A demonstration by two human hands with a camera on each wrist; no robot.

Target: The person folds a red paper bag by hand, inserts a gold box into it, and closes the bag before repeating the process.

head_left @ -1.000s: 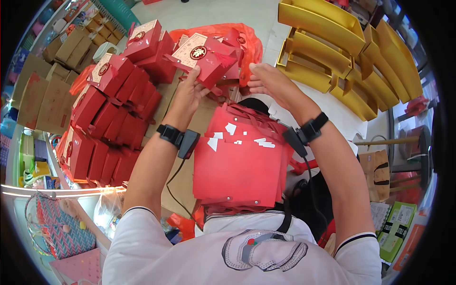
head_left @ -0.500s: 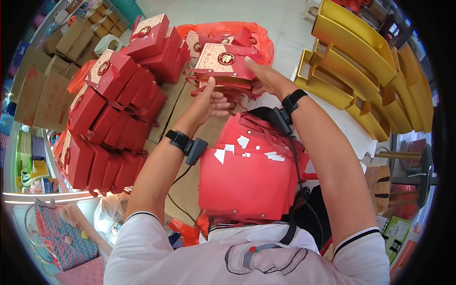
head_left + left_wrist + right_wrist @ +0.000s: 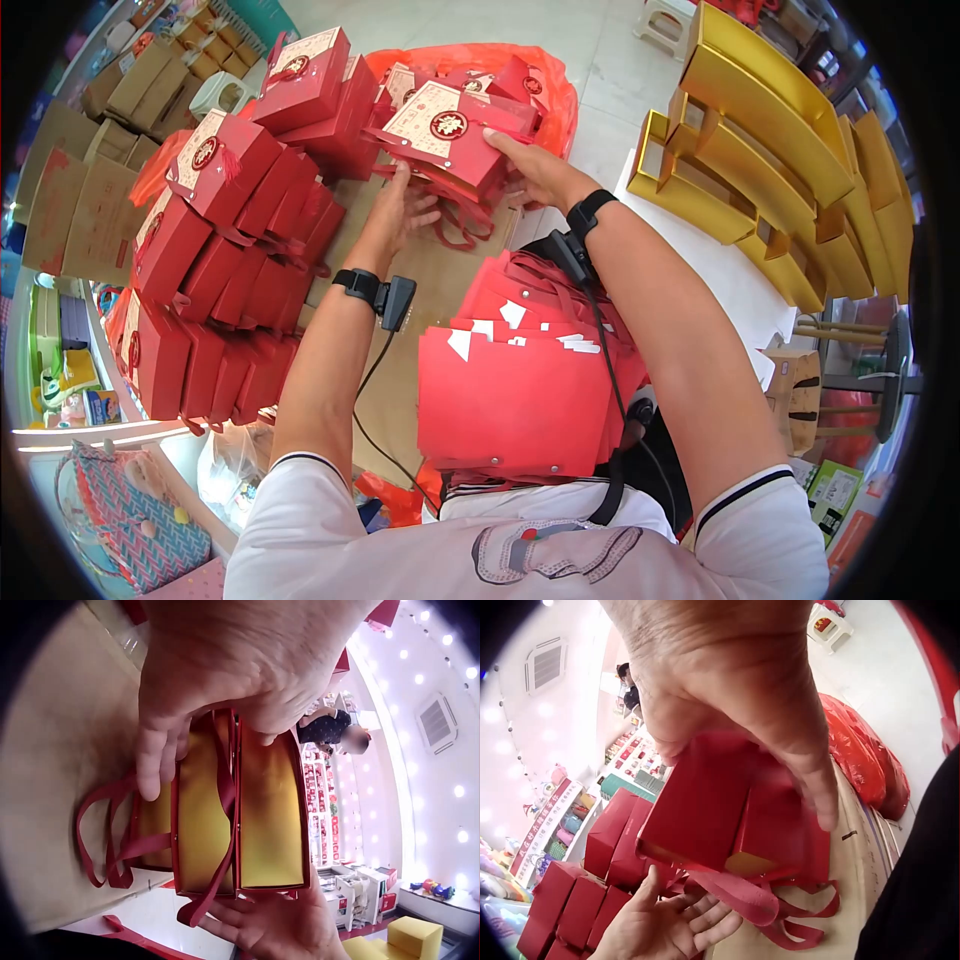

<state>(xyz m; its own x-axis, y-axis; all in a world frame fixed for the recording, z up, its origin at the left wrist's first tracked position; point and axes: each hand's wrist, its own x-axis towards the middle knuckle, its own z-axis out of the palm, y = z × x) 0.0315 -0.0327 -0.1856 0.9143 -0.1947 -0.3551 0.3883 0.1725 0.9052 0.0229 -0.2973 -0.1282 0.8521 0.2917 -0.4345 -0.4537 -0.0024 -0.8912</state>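
Note:
Red gift bags (image 3: 440, 130) with ribbon handles, the top one bearing a patterned cream panel and round medallion, lie on their sides between my hands. Their gold insides (image 3: 274, 814) show in the left wrist view, more than one bag stacked together. My right hand (image 3: 545, 172) holds them at the right end, thumb on the upper face and fingers lower down. At the left end, my left hand (image 3: 395, 212) is close beside the bags, its fingers loosely spread. Ribbon handles (image 3: 742, 896) hang near the left fingers in the right wrist view.
Stacked red gift bags (image 3: 225, 250) stand at the left, more in a red plastic bag (image 3: 560, 90) behind. Flat red sheets (image 3: 515, 400) with white scraps (image 3: 513, 314) lie in front of my body. Gold box inserts (image 3: 760, 130) are piled at the right. A person (image 3: 330, 729) is farther off.
The right hand has come in from the right and taken hold of the gift bags, while the left hand has let go. The bags have turned and tilted between the hands.

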